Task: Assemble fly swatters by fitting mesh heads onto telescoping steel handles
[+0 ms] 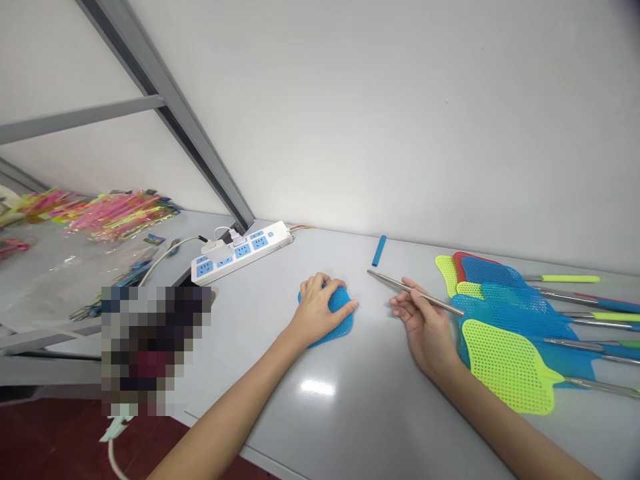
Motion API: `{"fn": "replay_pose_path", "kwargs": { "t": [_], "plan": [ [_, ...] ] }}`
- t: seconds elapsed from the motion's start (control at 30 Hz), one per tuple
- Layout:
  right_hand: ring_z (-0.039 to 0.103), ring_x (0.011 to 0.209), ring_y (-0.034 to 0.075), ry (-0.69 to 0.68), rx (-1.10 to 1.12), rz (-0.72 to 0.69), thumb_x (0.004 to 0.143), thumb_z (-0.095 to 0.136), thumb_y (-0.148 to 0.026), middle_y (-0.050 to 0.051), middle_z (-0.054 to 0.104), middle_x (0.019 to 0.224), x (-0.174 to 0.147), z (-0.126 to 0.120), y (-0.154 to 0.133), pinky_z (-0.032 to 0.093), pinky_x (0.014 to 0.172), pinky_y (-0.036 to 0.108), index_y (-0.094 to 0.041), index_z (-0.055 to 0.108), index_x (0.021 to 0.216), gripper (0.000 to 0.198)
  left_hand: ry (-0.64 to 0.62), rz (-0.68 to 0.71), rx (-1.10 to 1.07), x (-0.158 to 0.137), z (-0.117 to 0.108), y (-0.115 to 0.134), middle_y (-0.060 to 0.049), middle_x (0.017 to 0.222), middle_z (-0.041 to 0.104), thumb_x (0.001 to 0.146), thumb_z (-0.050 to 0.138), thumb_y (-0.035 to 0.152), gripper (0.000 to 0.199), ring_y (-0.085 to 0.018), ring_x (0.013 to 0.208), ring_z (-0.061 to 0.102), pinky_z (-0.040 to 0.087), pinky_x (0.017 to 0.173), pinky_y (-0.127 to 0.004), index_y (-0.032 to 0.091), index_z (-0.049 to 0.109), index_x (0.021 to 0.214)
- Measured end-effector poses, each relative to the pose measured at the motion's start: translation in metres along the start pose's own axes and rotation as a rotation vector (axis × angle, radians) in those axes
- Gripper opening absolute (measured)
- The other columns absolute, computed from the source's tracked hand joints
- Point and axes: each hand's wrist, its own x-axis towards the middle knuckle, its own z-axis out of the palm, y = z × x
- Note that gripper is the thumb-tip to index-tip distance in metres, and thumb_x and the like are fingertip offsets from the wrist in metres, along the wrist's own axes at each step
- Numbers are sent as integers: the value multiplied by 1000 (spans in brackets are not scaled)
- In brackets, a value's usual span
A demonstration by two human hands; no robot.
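My left hand (320,301) grips a blue mesh fly swatter head (344,325) on the grey table, its fingers bent over it and hiding much of it. In my right hand (427,333), a thin silver metal rod (390,280) is pinched between thumb and fingers. The rod is tilted, its tip pointing left and away from me, apart from the blue head. Beyond the rod, a short blue tube (379,251) lies by the wall. Just right of my right hand, a yellow-green fly swatter (510,367) lies on top of several blue, red and yellow ones with metal shafts.
A white power strip (243,253) with plugs and cords sits at the back left, near a grey metal frame post (200,140). Pink and yellow items (120,213) are heaped on the neighbouring table. A white wall (380,120) borders the table's back.
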Motion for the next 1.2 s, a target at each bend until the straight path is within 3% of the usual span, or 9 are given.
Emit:
{"fn": "replay_pose_path", "kwargs": {
  "t": [0.27, 0.5, 1.2],
  "plan": [
    [55, 63, 16, 25, 6, 38, 75, 50, -37, 5, 56, 65, 2, 0, -1, 42, 54, 27, -12, 60, 87, 29, 2, -11, -55, 2, 1, -2, -2, 88, 45, 77, 41, 49, 32, -16, 90, 43, 29, 84, -33, 23, 52, 91],
    [49, 54, 12, 38, 51, 24, 76, 49, -36, 1, 51, 55, 4, -1, 2, 39, 50, 25, -15, 59, 76, 24, -8, -31, -102, 3, -1, -3, 0, 82, 48, 84, 34, 41, 26, -14, 83, 46, 31, 81, -31, 23, 53, 85],
    [47, 51, 12, 2, -50, -13, 78, 46, -36, 1, 47, 51, 0, -1, 4, 36, 49, 25, -15, 59, 75, 25, 22, -38, -159, 3, -3, 1, 0, 82, 55, 85, 31, 37, 26, -14, 79, 50, 33, 77, -29, 21, 51, 79]
  ]
}}
